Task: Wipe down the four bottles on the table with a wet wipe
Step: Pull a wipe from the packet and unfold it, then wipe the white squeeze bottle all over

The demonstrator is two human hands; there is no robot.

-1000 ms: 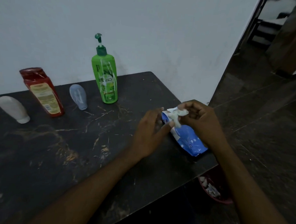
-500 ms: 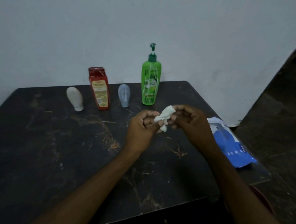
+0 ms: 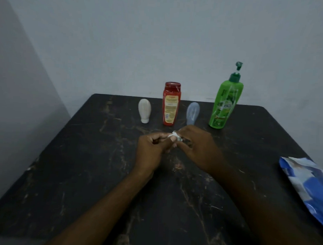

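Note:
Four bottles stand in a row at the back of the dark table (image 3: 82,174): a small white tube (image 3: 144,110), a red bottle (image 3: 171,104), a pale blue tube (image 3: 192,112) and a tall green pump bottle (image 3: 226,100). Just in front of them, my left hand (image 3: 152,151) and my right hand (image 3: 198,147) meet over the table's middle. Both pinch a small crumpled white wet wipe (image 3: 174,137) between their fingertips. Most of the wipe is hidden by the fingers.
A blue and white wipe packet (image 3: 308,186) lies at the table's right edge. A pale wall runs behind the table and along its left side. Scratches mark the tabletop.
The wipe came out of the packet, and both hands carried it left to the table's middle, closer to the bottles. The view swung left, so the packet now sits far right.

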